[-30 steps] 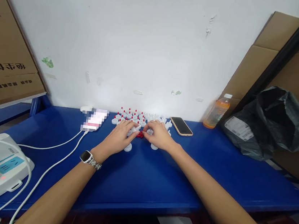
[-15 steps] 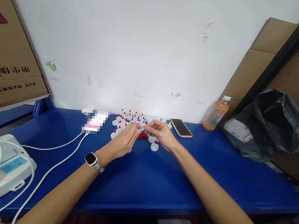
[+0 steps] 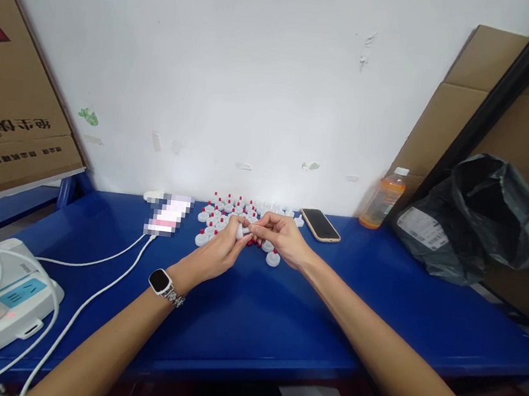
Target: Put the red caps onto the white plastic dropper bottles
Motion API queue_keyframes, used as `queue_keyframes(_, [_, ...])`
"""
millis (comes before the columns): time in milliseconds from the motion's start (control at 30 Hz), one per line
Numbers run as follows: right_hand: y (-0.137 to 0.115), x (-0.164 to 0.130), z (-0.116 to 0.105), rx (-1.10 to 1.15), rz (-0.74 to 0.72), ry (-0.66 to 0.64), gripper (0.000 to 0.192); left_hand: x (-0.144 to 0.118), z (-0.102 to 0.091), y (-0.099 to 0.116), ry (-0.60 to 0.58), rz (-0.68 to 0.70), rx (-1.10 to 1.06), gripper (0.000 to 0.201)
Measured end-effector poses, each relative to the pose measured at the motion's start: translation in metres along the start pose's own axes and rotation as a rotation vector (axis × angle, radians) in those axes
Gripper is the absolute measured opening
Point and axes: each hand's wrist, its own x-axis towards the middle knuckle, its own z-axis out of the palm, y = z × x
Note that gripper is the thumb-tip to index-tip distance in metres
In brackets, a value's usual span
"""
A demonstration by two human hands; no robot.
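My left hand [image 3: 221, 244] is closed around a white nozzle cap [image 3: 240, 231], held on its side with the spout toward the right. The fingertips of my right hand [image 3: 282, 239] pinch at the spout's end; whether a small red tip is between them is hidden. Beneath and behind the hands stand several white nozzle caps with red tips [image 3: 208, 209]. One capped piece [image 3: 273, 259] sits apart, just below my right hand. Several loose red tips [image 3: 253, 243] lie partly hidden under my fingers. White caps without red tips [image 3: 299, 220] stand at the back right.
A phone [image 3: 320, 225] lies right of the caps, and a lit, blurred phone [image 3: 169, 215] with cables lies left. A power strip [image 3: 1, 300] fills the table's left front. An orange drink bottle [image 3: 383, 198] and a dark plastic bag [image 3: 474, 217] stand on the right.
My left hand has turned so that the white cap in it now shows. My right fingertips have moved slightly left and down against its spout.
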Motion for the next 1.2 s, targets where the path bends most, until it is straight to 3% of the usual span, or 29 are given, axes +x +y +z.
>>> queue_keyframes(167, [-0.004,0.007,-0.002,-0.042,-0.003,-0.014,0.033,0.003,-0.002,0.0,0.004,-0.039,-0.009,0.043])
queue_keyframes(300, [-0.005,0.027,-0.018,-0.385,-0.079,0.091,0.024,0.006,-0.007,-0.014,0.142,-0.043,0.095,0.066])
queue_keyframes(367, [-0.004,0.039,-0.027,-0.631,-0.062,0.094,0.014,0.006,-0.01,-0.023,0.183,-0.025,0.133,0.063])
queue_keyframes(467, [-0.001,0.055,-0.036,-0.941,0.005,-0.018,0.006,0.004,-0.014,-0.029,0.178,-0.011,0.163,0.053])
queue_keyframes(600, [0.008,0.074,-0.039,-1.162,0.02,-0.143,0.009,0.003,-0.014,-0.025,0.158,-0.027,0.172,0.046])
queue_keyframes(833, [0.029,0.087,-0.035,-1.212,-0.048,-0.122,0.011,0.003,-0.014,-0.02,0.12,-0.042,0.185,0.04])
queue_keyframes(1033, [0.021,0.06,-0.043,-1.205,-0.012,-0.009,0.022,0.004,-0.013,-0.018,0.111,-0.036,0.189,0.037])
queue_keyframes(1200, [0.012,0.038,-0.046,-1.115,0.05,-0.108,0.004,0.004,-0.01,-0.016,0.115,-0.022,0.195,0.036])
